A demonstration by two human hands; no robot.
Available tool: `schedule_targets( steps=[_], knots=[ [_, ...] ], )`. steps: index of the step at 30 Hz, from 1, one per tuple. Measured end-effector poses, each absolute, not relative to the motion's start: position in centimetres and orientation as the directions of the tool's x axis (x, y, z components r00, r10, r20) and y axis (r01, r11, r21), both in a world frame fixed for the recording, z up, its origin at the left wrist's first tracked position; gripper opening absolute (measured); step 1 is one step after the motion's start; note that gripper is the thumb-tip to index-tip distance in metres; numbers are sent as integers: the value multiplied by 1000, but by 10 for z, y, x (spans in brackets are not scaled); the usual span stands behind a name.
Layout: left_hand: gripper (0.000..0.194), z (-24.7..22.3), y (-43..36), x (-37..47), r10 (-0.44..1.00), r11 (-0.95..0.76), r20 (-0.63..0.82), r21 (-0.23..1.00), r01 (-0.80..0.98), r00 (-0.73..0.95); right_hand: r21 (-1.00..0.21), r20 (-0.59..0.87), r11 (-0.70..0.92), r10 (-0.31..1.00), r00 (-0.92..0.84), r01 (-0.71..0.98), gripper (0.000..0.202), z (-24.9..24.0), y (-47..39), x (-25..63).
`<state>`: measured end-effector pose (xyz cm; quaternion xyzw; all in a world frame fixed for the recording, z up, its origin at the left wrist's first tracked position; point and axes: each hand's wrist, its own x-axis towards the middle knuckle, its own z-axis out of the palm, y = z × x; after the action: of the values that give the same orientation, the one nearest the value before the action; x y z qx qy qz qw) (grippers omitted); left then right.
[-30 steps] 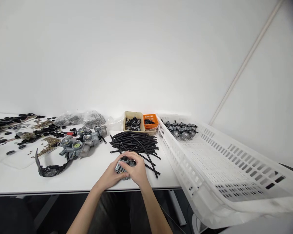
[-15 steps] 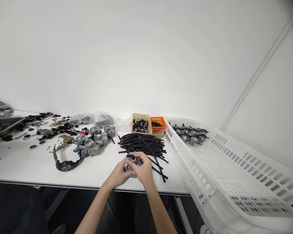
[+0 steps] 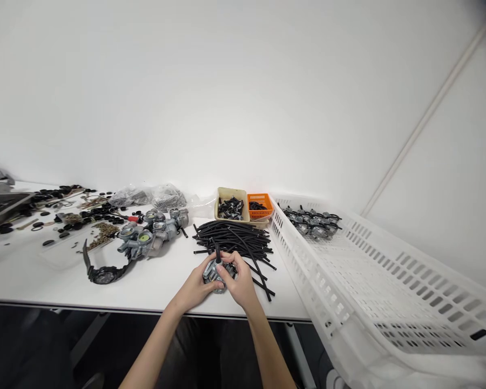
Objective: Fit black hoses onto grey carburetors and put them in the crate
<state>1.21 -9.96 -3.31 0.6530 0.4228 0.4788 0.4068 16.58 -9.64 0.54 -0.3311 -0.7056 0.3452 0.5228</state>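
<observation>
Left hand (image 3: 194, 288) and right hand (image 3: 242, 279) are both bare and curled in close around the same thing, a chunky grey cast-metal carburetor-type body (image 3: 210, 274), fingers wrapped on its far side and thumbs on the near side. It's near the front edge of the smooth white tabletop (image 3: 146, 289); can't tell if it's actually touching down. A short, matte black rubbery tube (image 3: 217, 253) stands upright out of the top, by the right thumb.

Just beyond the hands is a messy heap of long, skinny black rubbery hoses (image 3: 235, 237), with a rectangular cream plastic tub (image 3: 231, 190) of small dark parts and a little orange slotted plastic basket (image 3: 261, 214) behind it. Off to the right, a big white perforated plastic crate (image 3: 308, 270) holds a cluster of grey metal units with black tubes (image 3: 311, 222).

Over left: lumpy grey metal bodies with round openings (image 3: 154, 235) bunched together, a black strap watch with a round face (image 3: 105, 275), grainy brass-coloured bits (image 3: 106, 233) and crinkly clear plastic bags (image 3: 168, 197).
</observation>
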Motion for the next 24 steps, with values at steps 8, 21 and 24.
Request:
schedule_targets(
  steps=[8, 21, 24],
  knots=[
    [64, -35, -98, 12, 915, -382, 347, 909, 164, 208, -842, 454, 463, 885, -102, 275, 19, 10, -97, 145],
    [67, -22, -106, 15, 914, -381, 345, 911, 157, 214, -824, 512, 546, 832, -213, 151, 9, 11, -99, 162],
    [67, -23, -105, 14, 916, -377, 342, 913, 156, 211, -832, 501, 539, 831, -242, 128, 8, 11, -100, 163]
  ],
)
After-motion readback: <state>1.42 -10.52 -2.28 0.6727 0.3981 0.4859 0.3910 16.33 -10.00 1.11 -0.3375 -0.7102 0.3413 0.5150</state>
